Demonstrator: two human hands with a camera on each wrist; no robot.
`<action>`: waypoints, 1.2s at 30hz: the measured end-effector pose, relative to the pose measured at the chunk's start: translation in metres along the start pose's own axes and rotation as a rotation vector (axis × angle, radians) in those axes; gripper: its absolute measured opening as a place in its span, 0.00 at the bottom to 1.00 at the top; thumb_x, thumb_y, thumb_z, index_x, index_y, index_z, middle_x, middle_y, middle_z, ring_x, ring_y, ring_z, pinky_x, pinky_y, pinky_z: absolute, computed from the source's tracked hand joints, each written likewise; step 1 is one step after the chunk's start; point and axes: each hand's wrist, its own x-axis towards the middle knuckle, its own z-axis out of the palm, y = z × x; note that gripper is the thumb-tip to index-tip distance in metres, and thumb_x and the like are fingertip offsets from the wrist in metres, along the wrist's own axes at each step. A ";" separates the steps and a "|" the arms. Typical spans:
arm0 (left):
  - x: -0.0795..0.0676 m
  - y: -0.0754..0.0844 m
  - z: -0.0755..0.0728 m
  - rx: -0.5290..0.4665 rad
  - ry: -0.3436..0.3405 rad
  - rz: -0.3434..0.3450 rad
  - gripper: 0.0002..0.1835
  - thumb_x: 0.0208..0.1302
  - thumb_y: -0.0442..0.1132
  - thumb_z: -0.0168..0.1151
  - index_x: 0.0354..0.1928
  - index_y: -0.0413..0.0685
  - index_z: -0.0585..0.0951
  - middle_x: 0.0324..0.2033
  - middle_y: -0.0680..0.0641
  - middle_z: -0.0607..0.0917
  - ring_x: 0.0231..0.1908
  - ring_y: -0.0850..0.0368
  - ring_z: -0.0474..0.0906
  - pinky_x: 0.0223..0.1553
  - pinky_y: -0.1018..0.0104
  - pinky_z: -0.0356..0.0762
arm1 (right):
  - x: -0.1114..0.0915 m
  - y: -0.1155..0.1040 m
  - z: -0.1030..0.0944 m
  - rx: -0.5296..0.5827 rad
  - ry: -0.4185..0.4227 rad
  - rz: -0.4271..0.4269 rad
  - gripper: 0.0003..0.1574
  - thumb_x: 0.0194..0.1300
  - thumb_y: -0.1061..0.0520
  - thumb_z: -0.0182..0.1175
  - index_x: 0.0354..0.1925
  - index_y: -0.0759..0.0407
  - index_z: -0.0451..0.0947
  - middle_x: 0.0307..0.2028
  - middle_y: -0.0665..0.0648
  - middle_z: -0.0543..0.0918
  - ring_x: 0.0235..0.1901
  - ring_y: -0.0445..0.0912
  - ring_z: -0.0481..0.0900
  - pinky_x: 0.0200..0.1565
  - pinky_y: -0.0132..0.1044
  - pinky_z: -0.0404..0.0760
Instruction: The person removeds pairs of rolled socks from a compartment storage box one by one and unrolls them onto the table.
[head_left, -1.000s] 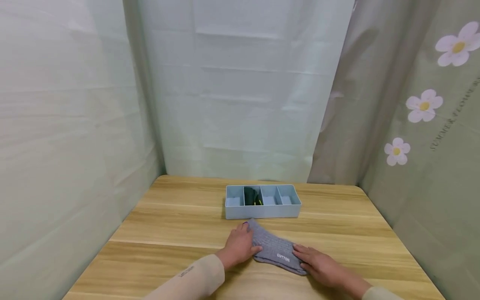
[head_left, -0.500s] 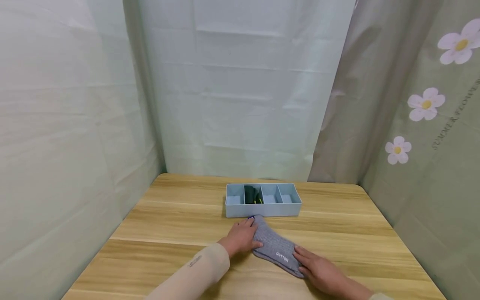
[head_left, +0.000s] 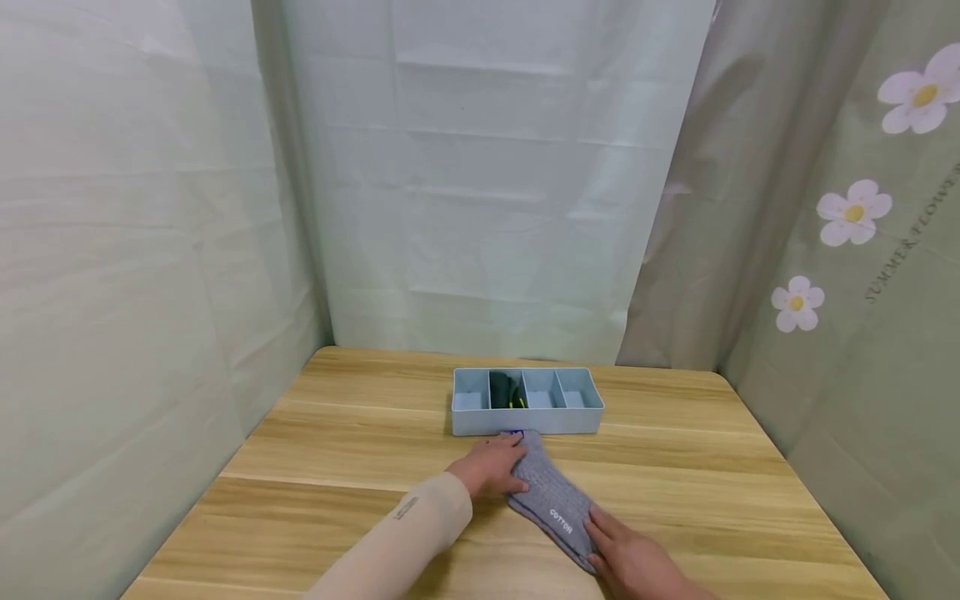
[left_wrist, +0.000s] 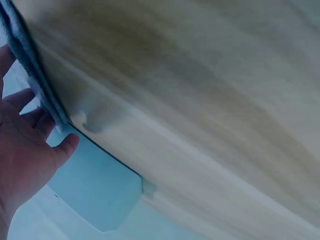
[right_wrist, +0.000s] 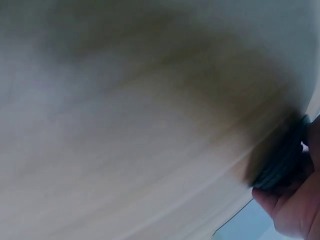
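A pair of grey ribbed socks [head_left: 551, 492], laid flat together with white "COTTON" lettering, lies slanted on the table in the head view. My left hand [head_left: 495, 464] rests on the far end, beside a small blue mark. Its fingers look fairly straight and spread in the left wrist view, against the edge of the socks [left_wrist: 37, 67]. On the near cuff end my right hand [head_left: 633, 557] lies with extended fingers on top, its thumb hidden in the head view. The right wrist view shows that hand [right_wrist: 297, 205] at the dark, shadowed sock edge [right_wrist: 282, 160].
A light blue organizer box [head_left: 525, 422] with several compartments stands just beyond the socks. Dark green folded fabric [head_left: 504, 390] with yellow marks sits in its second compartment from the left. The wooden table [head_left: 337, 467] is enclosed by pale curtains [head_left: 480, 183] at back and sides.
The socks have turned clockwise: their far end has shifted right and toward the box, their near end down toward me. Both hands have moved with them.
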 end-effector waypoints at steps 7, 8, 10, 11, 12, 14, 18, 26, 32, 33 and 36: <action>0.008 0.006 -0.008 0.018 -0.033 0.046 0.35 0.64 0.55 0.66 0.71 0.58 0.70 0.74 0.53 0.62 0.73 0.56 0.57 0.72 0.53 0.53 | 0.004 -0.019 -0.009 0.026 -0.148 0.098 0.32 0.67 0.44 0.62 0.55 0.70 0.80 0.55 0.67 0.81 0.52 0.58 0.81 0.45 0.45 0.83; 0.009 0.007 -0.008 0.025 -0.034 0.054 0.34 0.64 0.54 0.66 0.71 0.58 0.70 0.74 0.54 0.62 0.72 0.57 0.57 0.72 0.53 0.52 | 0.005 -0.022 -0.009 0.027 -0.161 0.116 0.32 0.67 0.44 0.63 0.54 0.70 0.80 0.55 0.67 0.81 0.52 0.58 0.81 0.45 0.45 0.83; 0.011 0.008 -0.008 0.038 -0.036 0.069 0.34 0.64 0.53 0.67 0.71 0.59 0.70 0.74 0.54 0.62 0.72 0.58 0.58 0.72 0.52 0.52 | 0.007 -0.027 -0.011 0.028 -0.181 0.153 0.32 0.65 0.44 0.64 0.53 0.69 0.81 0.54 0.67 0.82 0.52 0.58 0.82 0.43 0.45 0.83; 0.013 0.009 -0.008 0.041 -0.039 0.072 0.34 0.64 0.53 0.67 0.71 0.59 0.71 0.74 0.55 0.62 0.72 0.59 0.58 0.72 0.51 0.51 | 0.008 -0.030 -0.011 0.024 -0.183 0.166 0.31 0.64 0.44 0.65 0.52 0.69 0.81 0.53 0.67 0.82 0.51 0.58 0.82 0.43 0.44 0.83; 0.014 0.009 -0.007 0.039 -0.040 0.074 0.34 0.63 0.52 0.67 0.71 0.60 0.71 0.74 0.55 0.62 0.72 0.60 0.57 0.72 0.51 0.51 | 0.008 -0.032 -0.010 0.018 -0.178 0.173 0.31 0.62 0.44 0.66 0.51 0.69 0.82 0.52 0.67 0.82 0.50 0.57 0.82 0.42 0.44 0.84; 0.016 0.012 -0.007 0.035 -0.040 0.077 0.34 0.63 0.50 0.67 0.71 0.60 0.71 0.74 0.56 0.62 0.72 0.61 0.57 0.72 0.52 0.50 | 0.009 -0.036 -0.011 0.008 -0.181 0.184 0.30 0.61 0.44 0.67 0.50 0.68 0.82 0.50 0.67 0.83 0.49 0.57 0.82 0.39 0.44 0.84; 0.020 0.018 -0.007 0.034 -0.035 0.085 0.33 0.62 0.46 0.65 0.70 0.60 0.71 0.74 0.56 0.62 0.72 0.61 0.56 0.73 0.52 0.49 | 0.013 -0.043 -0.012 -0.001 -0.211 0.173 0.29 0.62 0.44 0.66 0.48 0.67 0.83 0.48 0.67 0.83 0.46 0.58 0.83 0.36 0.44 0.84; 0.024 0.022 -0.006 0.108 0.005 0.126 0.31 0.66 0.45 0.65 0.70 0.61 0.71 0.74 0.55 0.61 0.74 0.59 0.53 0.73 0.51 0.48 | 0.020 -0.053 -0.018 0.027 -0.323 0.093 0.30 0.69 0.39 0.58 0.49 0.64 0.84 0.46 0.64 0.84 0.42 0.55 0.85 0.37 0.41 0.84; 0.019 0.017 0.002 0.150 0.073 0.163 0.27 0.70 0.50 0.60 0.70 0.57 0.72 0.73 0.52 0.63 0.73 0.57 0.56 0.72 0.51 0.53 | 0.022 -0.048 -0.023 0.081 -0.294 0.123 0.30 0.72 0.36 0.52 0.53 0.56 0.84 0.50 0.57 0.84 0.47 0.51 0.83 0.41 0.44 0.83; 0.016 0.016 0.004 0.137 0.078 0.165 0.27 0.71 0.51 0.58 0.70 0.57 0.72 0.73 0.52 0.63 0.73 0.57 0.57 0.71 0.51 0.54 | 0.023 -0.045 -0.024 0.087 -0.278 0.116 0.29 0.73 0.37 0.51 0.55 0.55 0.83 0.53 0.57 0.83 0.50 0.51 0.82 0.44 0.46 0.82; 0.008 0.015 0.009 0.096 0.075 0.179 0.30 0.72 0.57 0.54 0.71 0.54 0.70 0.74 0.51 0.62 0.73 0.56 0.57 0.71 0.50 0.55 | 0.026 -0.034 -0.021 0.093 -0.251 0.030 0.30 0.76 0.39 0.48 0.63 0.55 0.77 0.62 0.58 0.77 0.61 0.52 0.75 0.53 0.52 0.78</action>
